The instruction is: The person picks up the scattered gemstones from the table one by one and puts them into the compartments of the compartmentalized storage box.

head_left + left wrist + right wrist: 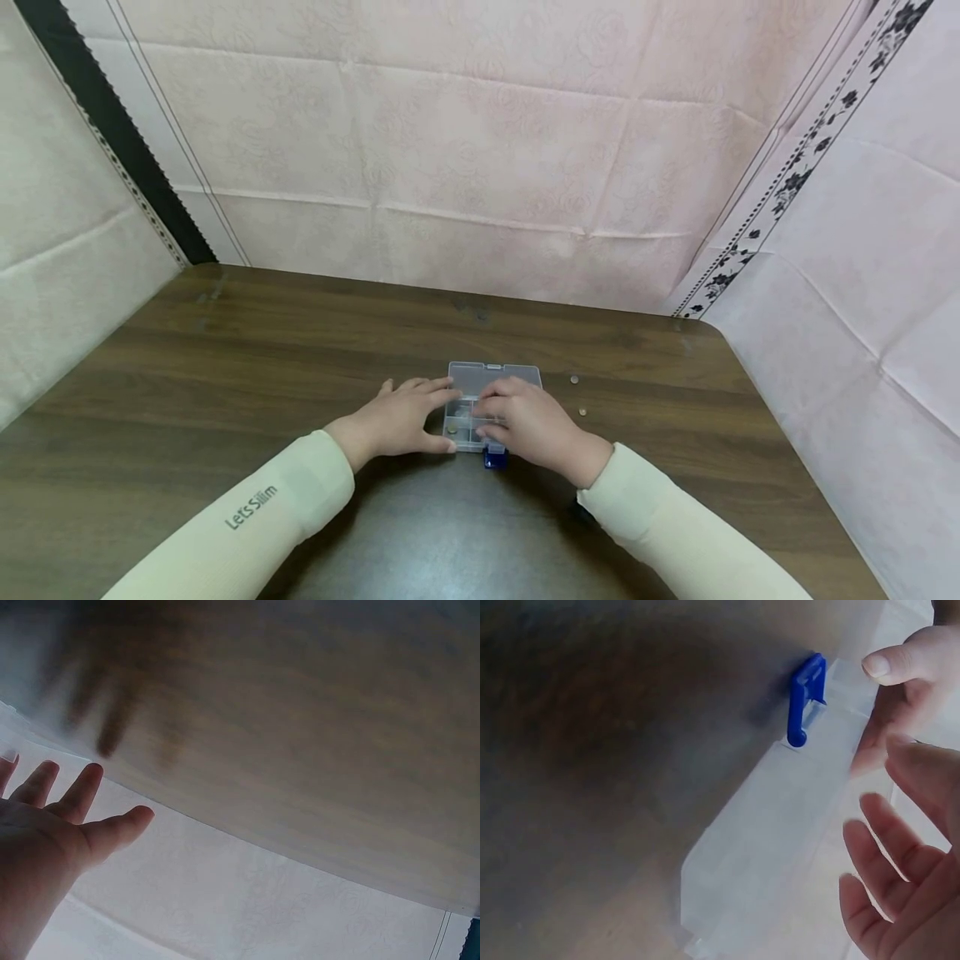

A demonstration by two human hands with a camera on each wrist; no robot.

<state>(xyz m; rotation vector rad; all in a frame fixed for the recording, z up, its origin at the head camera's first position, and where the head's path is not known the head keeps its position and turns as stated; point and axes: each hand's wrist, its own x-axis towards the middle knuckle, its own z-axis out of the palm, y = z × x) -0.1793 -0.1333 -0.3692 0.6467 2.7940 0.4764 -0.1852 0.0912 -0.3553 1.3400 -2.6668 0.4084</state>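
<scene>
In the head view a clear plastic compartment box (462,444) lies on the table with its lid (468,375) raised at the far side. A blue latch (495,459) sticks out at its near edge; the right wrist view shows this blue latch (798,712) hanging down. My left hand (405,417) is spread at the box's left side, its thumb and fingertips by the rim. Above the right compartments is my right hand (528,421), fingers bent, thumb and forefinger apart. Nothing shows between them. A small bead-like piece (452,430) lies in the near-left compartment.
Two small bead-like pieces, one greyish (574,379) and one yellowish (582,412), lie on the brown wooden table (337,333) right of the box. Pale patterned cloth (480,150) hangs behind the table and at both sides.
</scene>
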